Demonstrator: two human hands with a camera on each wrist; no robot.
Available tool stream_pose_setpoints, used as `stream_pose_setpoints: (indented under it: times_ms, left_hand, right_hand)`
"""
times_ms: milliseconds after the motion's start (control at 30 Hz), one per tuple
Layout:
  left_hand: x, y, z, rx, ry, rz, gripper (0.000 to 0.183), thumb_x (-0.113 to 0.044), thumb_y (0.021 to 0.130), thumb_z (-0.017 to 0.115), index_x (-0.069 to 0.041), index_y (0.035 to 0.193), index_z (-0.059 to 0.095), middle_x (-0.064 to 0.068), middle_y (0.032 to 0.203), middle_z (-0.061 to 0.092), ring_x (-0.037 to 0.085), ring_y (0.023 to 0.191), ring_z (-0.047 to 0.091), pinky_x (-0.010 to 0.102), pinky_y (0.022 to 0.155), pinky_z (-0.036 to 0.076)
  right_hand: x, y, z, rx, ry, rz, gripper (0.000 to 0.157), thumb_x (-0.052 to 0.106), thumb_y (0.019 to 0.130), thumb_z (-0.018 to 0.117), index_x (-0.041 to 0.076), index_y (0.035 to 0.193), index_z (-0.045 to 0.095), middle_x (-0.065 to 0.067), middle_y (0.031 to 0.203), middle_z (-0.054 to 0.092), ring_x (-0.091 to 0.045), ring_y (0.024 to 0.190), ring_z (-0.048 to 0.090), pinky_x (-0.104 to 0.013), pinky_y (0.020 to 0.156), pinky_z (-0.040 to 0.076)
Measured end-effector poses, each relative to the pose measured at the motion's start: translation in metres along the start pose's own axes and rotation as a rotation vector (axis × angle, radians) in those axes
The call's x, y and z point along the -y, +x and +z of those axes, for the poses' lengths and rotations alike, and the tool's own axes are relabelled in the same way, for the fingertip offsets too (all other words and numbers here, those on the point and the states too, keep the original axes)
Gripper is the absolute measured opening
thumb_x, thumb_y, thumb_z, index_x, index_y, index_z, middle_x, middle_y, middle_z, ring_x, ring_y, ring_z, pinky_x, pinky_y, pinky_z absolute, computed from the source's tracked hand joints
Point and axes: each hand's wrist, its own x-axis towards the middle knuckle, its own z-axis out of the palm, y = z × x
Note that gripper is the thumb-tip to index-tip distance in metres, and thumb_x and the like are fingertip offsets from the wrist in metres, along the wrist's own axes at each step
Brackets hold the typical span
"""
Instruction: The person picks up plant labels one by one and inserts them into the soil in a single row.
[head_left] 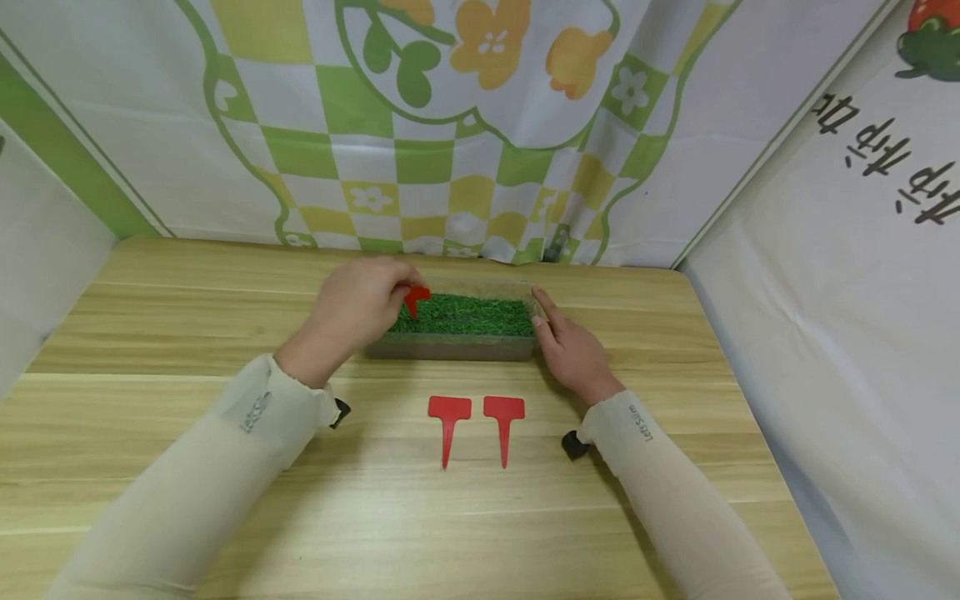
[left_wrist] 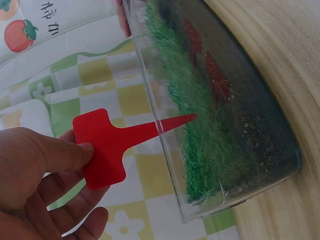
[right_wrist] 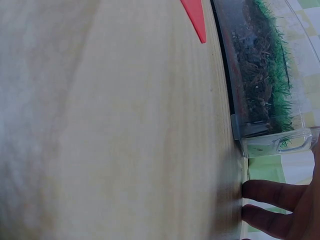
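My left hand point(head_left: 360, 300) pinches a red T-shaped plant label point(left_wrist: 102, 147) by its wide head between thumb and fingers. The label's pointed stem angles down, its tip right at the green grass point(head_left: 472, 312) near the left end of a clear plastic box point(head_left: 450, 346). Dark soil point(left_wrist: 255, 145) shows through the box's wall. At the box's right end, my right hand point(head_left: 577, 350) touches the rim with extended fingers, close to a moulded handle point(right_wrist: 300, 142). Two of its fingers point(right_wrist: 275, 194) stretch out below the handle in the right wrist view.
Two more red labels, a left one point(head_left: 450, 408) and a right one point(head_left: 504, 408), lie flat in front of the box, stems toward me. The wooden table point(head_left: 375, 517) meets a patterned curtain point(head_left: 420, 167) behind the box. A white printed cloth point(head_left: 847, 275) hangs at the right.
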Motion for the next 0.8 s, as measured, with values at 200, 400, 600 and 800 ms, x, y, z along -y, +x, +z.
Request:
stream_pose_setpoints:
  times_ms: [200,400,600,800]
  left_hand:
    - [0.001,0.004,0.003,-0.005,0.001,-0.007,0.021,-0.008,0.098,0.060,-0.016,0.109,0.075,0.002,0.106,0.075,0.026,0.092,0.069,0.043,0.074,0.056]
    - [0.004,0.004,0.008,0.002,0.003,-0.002,0.020,-0.007,0.098,0.061,-0.016,0.107,0.076,0.002,0.102,0.075,0.025,0.088,0.070,0.043,0.074,0.056]
    - [0.008,0.005,0.013,0.031,0.020,0.003,0.023,-0.008,0.099,0.060,-0.018,0.111,0.076,0.001,0.105,0.076,0.025,0.091,0.070,0.044,0.075,0.056]
    - [0.007,0.007,0.017,0.051,0.025,0.002,0.022,-0.008,0.099,0.060,-0.019,0.110,0.076,0.000,0.103,0.076,0.025,0.091,0.070,0.043,0.075,0.056]
  right_hand:
    - [0.001,0.000,-0.001,0.000,0.003,0.008,0.057,0.062,0.104,0.015,0.046,0.159,0.010,-0.014,0.144,0.057,-0.038,0.111,0.066,-0.055,0.077,0.053]
    - [0.003,-0.001,-0.001,0.000,-0.002,0.001,0.057,0.061,0.105,0.016,0.044,0.159,0.010,-0.015,0.140,0.060,-0.036,0.103,0.069,-0.052,0.072,0.053]
    - [0.003,-0.001,-0.002,0.002,-0.012,0.004,0.056,0.061,0.104,0.014,0.047,0.158,0.008,-0.015,0.129,0.067,-0.032,0.085,0.069,-0.044,0.058,0.047]
    - [0.003,-0.002,-0.002,0.002,-0.003,0.007,0.057,0.061,0.105,0.015,0.044,0.159,0.010,-0.015,0.138,0.061,-0.035,0.098,0.069,-0.049,0.066,0.051]
